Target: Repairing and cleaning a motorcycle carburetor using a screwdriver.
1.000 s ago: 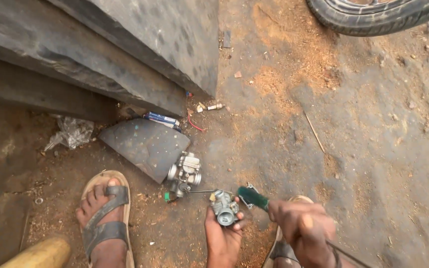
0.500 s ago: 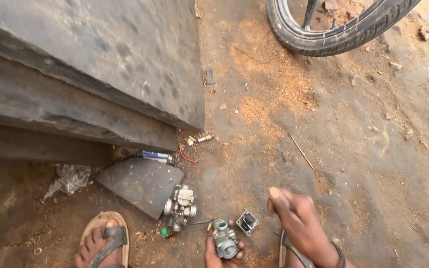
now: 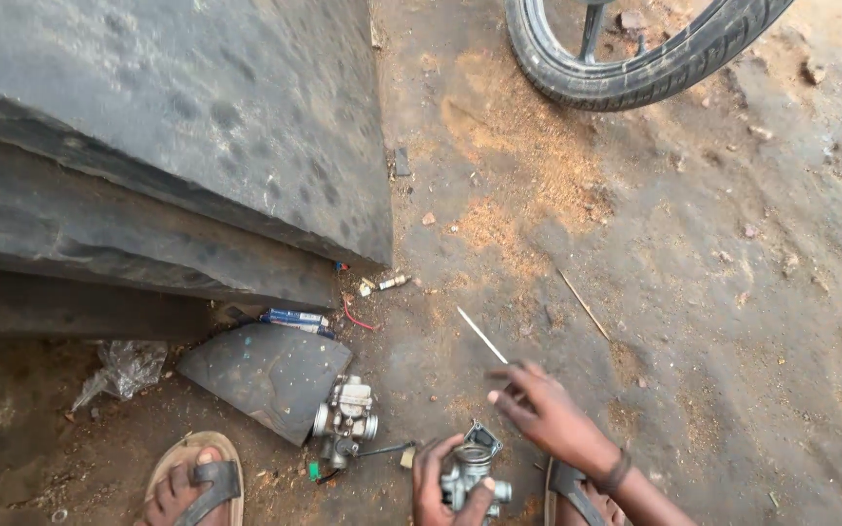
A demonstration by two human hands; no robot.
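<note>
Head view: small metal engine part held low in picture, over dirt ground. Left hand wrapped around it, grip pinching it tight. Right hand raised just above, thin metal rod pinched in fingers, grip pressed together. Second metal engine part laid on ground nearby, touching dark flat slab. Tyre seen far up.

A small flat packet, blue with white patches, lies on the dirt at the foot of the stone step, just above the dark slab. A crumpled clear plastic wrapper lies further left.
</note>
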